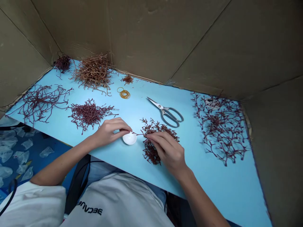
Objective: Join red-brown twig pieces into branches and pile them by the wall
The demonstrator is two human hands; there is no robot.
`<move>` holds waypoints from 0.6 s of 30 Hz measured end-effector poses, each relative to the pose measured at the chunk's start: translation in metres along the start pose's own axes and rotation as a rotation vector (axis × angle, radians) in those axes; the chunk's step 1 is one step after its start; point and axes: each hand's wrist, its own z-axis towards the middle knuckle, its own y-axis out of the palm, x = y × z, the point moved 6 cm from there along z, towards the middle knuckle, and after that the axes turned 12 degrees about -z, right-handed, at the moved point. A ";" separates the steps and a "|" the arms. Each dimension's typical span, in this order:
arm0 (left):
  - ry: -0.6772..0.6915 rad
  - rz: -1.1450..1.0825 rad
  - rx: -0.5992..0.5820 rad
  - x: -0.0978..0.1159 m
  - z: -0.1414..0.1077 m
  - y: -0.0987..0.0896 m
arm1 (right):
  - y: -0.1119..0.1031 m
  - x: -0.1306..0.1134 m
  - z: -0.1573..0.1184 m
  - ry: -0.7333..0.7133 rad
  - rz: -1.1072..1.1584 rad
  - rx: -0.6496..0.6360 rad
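Note:
My left hand [115,130] pinches one end of a thin reddish-brown twig [137,134], just above a small white cup [129,138]. The other end of the twig meets the fingertips of my right hand [167,148], which are also closed in a pinch. A pile of short, dark red-brown twig pieces [151,151] lies under and beside my right hand, partly hidden by it. To the left of my left hand sits a heap of purplish-red twigs [88,114]. Behind my right hand rests a pair of scissors [165,112] with grey handles, its blades nearly together.
Forked dark red twigs [220,126] spread over the right of the blue tabletop [203,189]. At the back left are a brown twig heap [94,72], yellow rubber bands [124,93] and long purple stems [42,102]. Cardboard walls [146,37] enclose the back and sides.

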 end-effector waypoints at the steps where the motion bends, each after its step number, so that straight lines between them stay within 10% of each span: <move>1: 0.027 0.025 -0.017 0.001 -0.003 -0.001 | 0.002 0.000 0.001 -0.028 -0.008 -0.027; 18: 0.139 0.574 -0.308 0.014 -0.040 0.006 | 0.030 -0.014 0.028 -0.381 -0.271 -0.290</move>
